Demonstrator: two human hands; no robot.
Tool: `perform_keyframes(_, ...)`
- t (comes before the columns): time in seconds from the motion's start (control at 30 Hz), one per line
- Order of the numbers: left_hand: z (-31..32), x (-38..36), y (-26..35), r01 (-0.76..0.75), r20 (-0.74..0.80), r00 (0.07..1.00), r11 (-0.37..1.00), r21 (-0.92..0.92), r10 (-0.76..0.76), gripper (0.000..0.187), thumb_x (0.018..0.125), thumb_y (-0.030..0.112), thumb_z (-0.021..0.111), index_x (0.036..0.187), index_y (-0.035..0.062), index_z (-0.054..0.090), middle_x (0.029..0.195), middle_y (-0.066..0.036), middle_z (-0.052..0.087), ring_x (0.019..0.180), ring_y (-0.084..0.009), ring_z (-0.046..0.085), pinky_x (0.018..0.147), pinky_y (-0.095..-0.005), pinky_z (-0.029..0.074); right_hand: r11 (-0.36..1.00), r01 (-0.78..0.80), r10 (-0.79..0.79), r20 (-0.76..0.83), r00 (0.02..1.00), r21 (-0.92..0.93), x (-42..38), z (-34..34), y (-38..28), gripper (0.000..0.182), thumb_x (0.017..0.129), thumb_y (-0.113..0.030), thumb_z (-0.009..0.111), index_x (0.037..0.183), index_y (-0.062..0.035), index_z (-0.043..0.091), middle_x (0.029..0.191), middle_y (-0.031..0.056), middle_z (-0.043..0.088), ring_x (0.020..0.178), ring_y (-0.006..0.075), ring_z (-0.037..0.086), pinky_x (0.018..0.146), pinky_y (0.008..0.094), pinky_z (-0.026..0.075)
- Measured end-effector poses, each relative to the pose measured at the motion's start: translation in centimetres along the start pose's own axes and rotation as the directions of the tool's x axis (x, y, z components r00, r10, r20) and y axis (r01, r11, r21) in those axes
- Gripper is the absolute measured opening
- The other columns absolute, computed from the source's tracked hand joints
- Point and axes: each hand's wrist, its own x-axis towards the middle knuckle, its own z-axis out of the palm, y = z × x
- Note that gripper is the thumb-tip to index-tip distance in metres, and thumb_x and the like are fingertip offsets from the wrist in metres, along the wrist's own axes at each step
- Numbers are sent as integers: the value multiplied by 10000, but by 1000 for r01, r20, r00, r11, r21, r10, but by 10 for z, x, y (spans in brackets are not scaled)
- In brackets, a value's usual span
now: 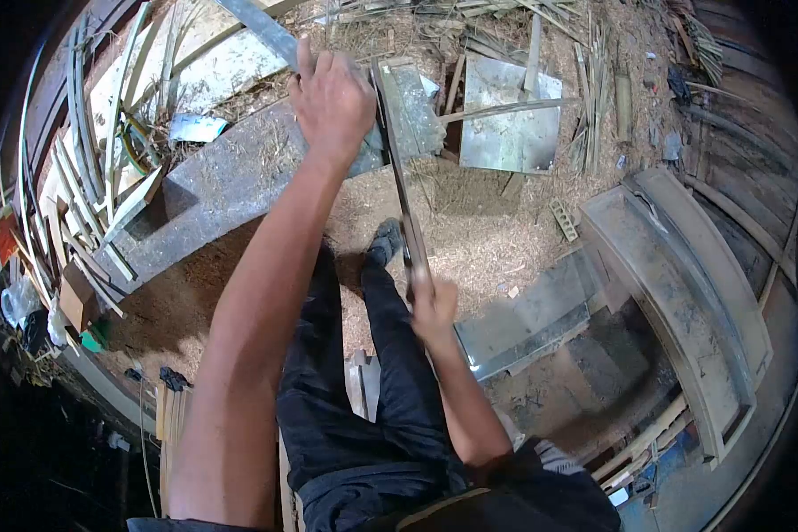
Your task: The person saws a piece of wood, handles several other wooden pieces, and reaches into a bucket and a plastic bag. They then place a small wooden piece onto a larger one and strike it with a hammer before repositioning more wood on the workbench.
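Long-bladed knife runs up the centre of the frame, its handle clenched in the right hand at mid-frame and its dark blade reaching toward the top centre. Left hand, at the upper centre, has its grip closed on a flat strip of bamboo that slants away to the upper left. Beneath both hands, sawdust and shavings cover the floor, and the person's dark trousers and one shoe fill the lower centre. A grey concrete slab lies left of the hand, with a bundle of split bamboo slats along the left edge. A shiny metal sheet sits at upper right of centre.
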Motion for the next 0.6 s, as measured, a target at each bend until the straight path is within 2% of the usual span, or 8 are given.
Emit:
perform_keyframes(0.07,-10,4,2,33,32,999,999,-30,-32,260,990,222,510,1062,52,692,1256,-152,634,1502,-355,283,1105,-638,317,998,-18,21,39,999,-66,27,7,-9,559,1062,-326,512,607,0,529,530,-20,456,511,74,435,476,309,316)
perform_keyframes(0.13,-8,4,0,41,27,999,998,-46,-40,263,990,220,510,1077,56,695,1261,-158,633,1503,-355,282,1116,-639,310,999,-47,44,83,996,29,30,2,-12,558,1062,-344,505,618,-7,531,533,-16,454,509,80,438,472,316,322)
perform_keyframes(0.27,-6,5,3,53,76,996,999,12,-54,280,992,211,497,1104,53,699,1263,-176,634,1497,-359,293,1132,-640,303,1000,22,-22,-8,1000,1,-19,-13,3,544,1030,-334,573,613,-1,468,543,4,366,548,83,368,471,348,288)
perform_keyframes(0.33,-9,3,-2,51,66,997,999,-1,-50,286,991,214,493,1103,49,698,1255,-176,637,1499,-355,290,1128,-641,304,997,15,-13,35,999,-78,-18,-14,0,592,1062,-389,509,598,-24,464,541,-33,421,508,73,377,461,307,263)
perform_keyframes(0.43,-8,4,0,36,71,997,999,-16,-35,304,994,237,486,1101,43,694,1233,-174,640,1509,-345,271,1126,-646,304,999,52,-52,66,996,-4,32,2,-9,587,1064,-379,510,598,-24,458,541,-36,417,507,73,367,461,304,247)
perform_keyframes(0.5,-7,4,1,49,4,999,998,-45,-49,293,990,217,454,985,32,682,1235,-164,638,1486,-356,313,1102,-620,334,993,-14,4,85,996,116,31,1,-8,583,1063,-368,517,594,-28,454,544,-36,422,509,71,370,459,301,248)
perform_keyframes(0.53,-6,-4,2,45,23,999,998,-50,-44,293,990,217,454,985,32,682,1235,-164,638,1486,-356,313,1102,-620,334,999,-46,46,75,996,0,15,-7,-6,572,1064,-353,518,597,-28,463,546,-38,428,511,69,372,457,306,252)
perform_keyframes(0.6,-7,5,1,40,0,999,998,-53,-40,315,982,238,493,1129,46,696,1215,-152,646,1499,-346,291,1115,-643,318,996,59,-57,33,998,-61,-30,-21,0,520,1034,-328,559,641,7,502,545,14,368,534,95,379,479,349,290)
